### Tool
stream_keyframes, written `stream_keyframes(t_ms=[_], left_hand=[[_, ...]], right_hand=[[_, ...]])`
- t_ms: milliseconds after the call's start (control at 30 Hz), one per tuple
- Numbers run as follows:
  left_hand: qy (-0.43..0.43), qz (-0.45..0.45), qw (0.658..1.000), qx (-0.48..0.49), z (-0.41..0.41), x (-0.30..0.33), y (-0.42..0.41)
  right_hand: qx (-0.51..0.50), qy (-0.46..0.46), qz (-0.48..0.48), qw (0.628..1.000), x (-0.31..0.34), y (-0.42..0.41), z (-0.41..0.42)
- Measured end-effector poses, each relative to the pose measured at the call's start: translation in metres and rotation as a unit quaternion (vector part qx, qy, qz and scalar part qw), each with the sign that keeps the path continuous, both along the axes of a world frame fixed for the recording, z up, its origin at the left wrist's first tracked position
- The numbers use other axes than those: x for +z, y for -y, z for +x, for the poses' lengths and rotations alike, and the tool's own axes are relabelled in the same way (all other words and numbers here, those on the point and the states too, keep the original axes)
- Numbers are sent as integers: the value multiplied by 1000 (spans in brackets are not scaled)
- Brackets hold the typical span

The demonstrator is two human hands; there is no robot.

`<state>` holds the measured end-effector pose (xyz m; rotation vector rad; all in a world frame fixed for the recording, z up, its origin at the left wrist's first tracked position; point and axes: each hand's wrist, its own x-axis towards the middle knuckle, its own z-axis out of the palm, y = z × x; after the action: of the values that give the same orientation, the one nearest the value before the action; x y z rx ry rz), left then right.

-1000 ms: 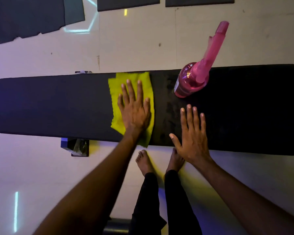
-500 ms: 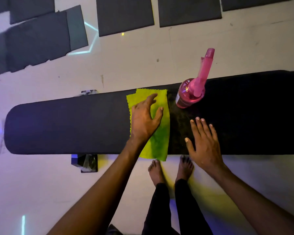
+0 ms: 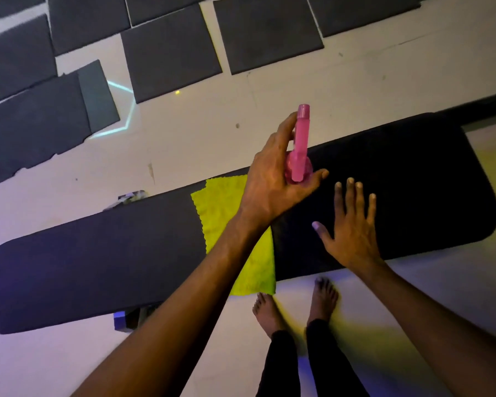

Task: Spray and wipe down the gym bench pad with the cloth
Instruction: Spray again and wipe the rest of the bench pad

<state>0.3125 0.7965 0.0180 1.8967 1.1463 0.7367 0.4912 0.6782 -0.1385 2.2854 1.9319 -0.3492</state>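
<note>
A long black bench pad runs across the view, tilted up to the right. A yellow-green cloth lies flat across its middle, one corner hanging over the near edge. My left hand has left the cloth and grips the pink spray bottle at its neck, thumb under it and fingers behind the nozzle head. The hand hides the bottle's body. My right hand rests flat on the pad with fingers spread, just right of the cloth.
Dark square floor mats lie on the pale floor beyond the bench. My bare feet stand at the bench's near edge. A bench leg bracket shows under the pad at lower left.
My left hand lifted off the cloth, moved right and took hold of the spray bottle. The cloth stays on the pad. My right hand stays flat on the pad. The view shifted.
</note>
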Motion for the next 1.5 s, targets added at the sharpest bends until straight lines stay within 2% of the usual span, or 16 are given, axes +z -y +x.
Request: stream_keyframes(t_ms=[233, 500, 700, 867, 1100, 1200, 1333, 1500], left_hand=[[-12, 17, 997, 73, 33, -9, -7], [-41, -1, 999, -14, 85, -4, -22], [-159, -124, 975, -90, 136, -22, -11], [-222, -189, 950, -113, 161, -56, -3], [-293, -184, 928, -136, 162, -84, 10], [-283, -182, 925, -174, 157, -85, 22], [-298, -201, 901, -242, 151, -85, 40], [-330, -197, 895, -228, 128, -93, 57]], right_hand=[[8, -28, 12, 1000, -4, 8, 27], [-91, -20, -12, 996, 4, 21, 126], [-135, -34, -15, 990, 5, 32, 174], [-130, -35, 9, 991, -3, 36, 178], [-137, -42, 29, 989, -9, 39, 178], [-149, -34, 23, 988, -9, 47, 173], [-174, -33, 22, 984, -10, 65, 162], [-189, -25, 18, 981, -13, 78, 148]])
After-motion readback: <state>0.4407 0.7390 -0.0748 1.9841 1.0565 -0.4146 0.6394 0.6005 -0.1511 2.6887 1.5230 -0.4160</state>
